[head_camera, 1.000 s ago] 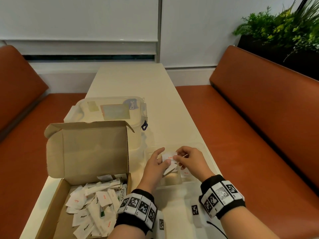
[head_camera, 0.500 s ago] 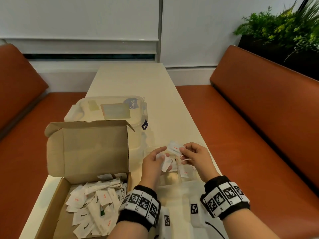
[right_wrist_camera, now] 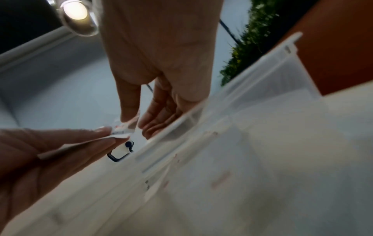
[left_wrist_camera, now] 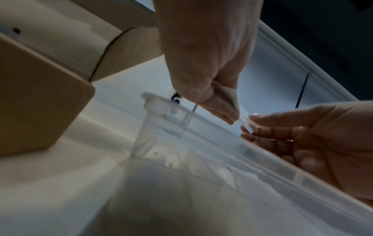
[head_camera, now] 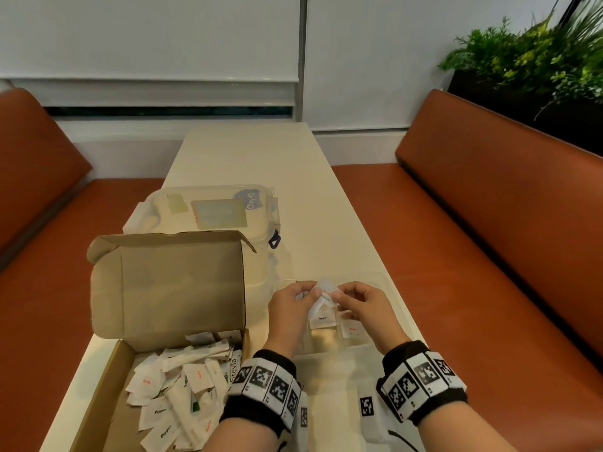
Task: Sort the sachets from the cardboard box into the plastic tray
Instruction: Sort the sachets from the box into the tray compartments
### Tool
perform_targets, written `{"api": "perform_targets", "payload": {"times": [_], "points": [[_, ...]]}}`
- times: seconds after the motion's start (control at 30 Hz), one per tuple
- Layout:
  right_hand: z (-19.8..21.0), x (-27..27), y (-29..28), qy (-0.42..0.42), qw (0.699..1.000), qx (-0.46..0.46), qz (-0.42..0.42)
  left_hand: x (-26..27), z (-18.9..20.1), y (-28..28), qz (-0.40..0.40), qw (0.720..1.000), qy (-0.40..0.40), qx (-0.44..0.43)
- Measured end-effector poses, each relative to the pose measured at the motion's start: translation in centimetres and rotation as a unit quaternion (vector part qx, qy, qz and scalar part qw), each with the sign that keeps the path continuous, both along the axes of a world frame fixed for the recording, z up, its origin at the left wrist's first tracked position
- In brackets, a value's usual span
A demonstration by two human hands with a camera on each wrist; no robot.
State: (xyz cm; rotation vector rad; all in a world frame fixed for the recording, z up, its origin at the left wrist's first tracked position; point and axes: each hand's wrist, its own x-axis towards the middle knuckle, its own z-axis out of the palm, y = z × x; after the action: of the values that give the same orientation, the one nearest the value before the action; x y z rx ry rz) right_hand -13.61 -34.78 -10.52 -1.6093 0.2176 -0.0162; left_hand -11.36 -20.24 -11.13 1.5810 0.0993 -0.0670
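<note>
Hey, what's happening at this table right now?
A person is sorting sachets. Both the left hand and the right hand pinch small white sachets above the clear plastic tray, where a few already lie. Many more wait in the open cardboard box on the left.

The cardboard box (head_camera: 114, 380) sat open on the counter's left, lid flap upright, holding a loose heap of white sachets (head_camera: 176, 396) printed Pepper, Salt, Sugar and Stevia. Just right of it stood the clear plastic tray (head_camera: 388, 288); two sachets lay in separate compartments, one Pepper (head_camera: 322, 319), one Salt (head_camera: 352, 331).
</note>
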Motion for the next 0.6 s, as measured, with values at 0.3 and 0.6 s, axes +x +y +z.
{"api": "perform_targets", "payload": {"times": [0.3, 0.6], "points": [[1.5, 1.1, -0.2, -0.081, 0.993, -0.08, -0.026, -0.1, -0.4, -0.1, -0.063, 0.998, 0.01, 0.015], [1.6, 0.2, -0.9, -0.015, 0.97, -0.229, 0.081, -0.1, -0.5, -0.2, -0.084, 0.995, 0.004, 0.046]]}}
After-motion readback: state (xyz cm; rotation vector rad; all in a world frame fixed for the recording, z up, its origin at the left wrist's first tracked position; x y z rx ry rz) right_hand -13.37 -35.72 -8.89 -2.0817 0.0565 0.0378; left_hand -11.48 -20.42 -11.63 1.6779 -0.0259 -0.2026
